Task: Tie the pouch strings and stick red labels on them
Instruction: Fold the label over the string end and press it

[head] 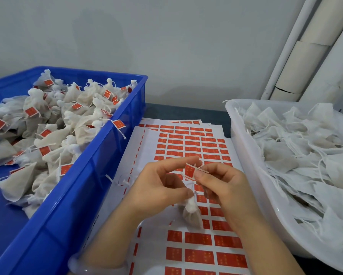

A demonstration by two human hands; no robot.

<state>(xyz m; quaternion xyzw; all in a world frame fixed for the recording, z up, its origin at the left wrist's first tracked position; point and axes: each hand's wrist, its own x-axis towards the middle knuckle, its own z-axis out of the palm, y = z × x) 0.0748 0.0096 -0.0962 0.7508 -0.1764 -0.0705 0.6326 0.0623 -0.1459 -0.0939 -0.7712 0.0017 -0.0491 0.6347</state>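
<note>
at far left, a blue crate (99, 175) holds a heap of tied pouches (53, 126), most carrying red tags; one tag (118, 124) on its string hangs over the crate's right rim. just beside the crate, sheets of red labels (194, 147) lie stacked on the table, with loose string scraps (123, 182) on the sheet's left edge. above the sheets, left hand (156, 187) has thumb and forefinger pinched narrow on the neck of one pouch (191, 211), which dangles below, covering some labels. a pale bangle (91, 269) sits on that wrist. right hand (220, 185) fingertips are closed around the pouch strings (201, 169) and a red label (189, 171) against them; whether it is stuck yet, cannot tell. at right, a white tub (252, 163) holds unlabelled pouches (305, 155). pale pipes (309, 56) lean on the wall behind.
</note>
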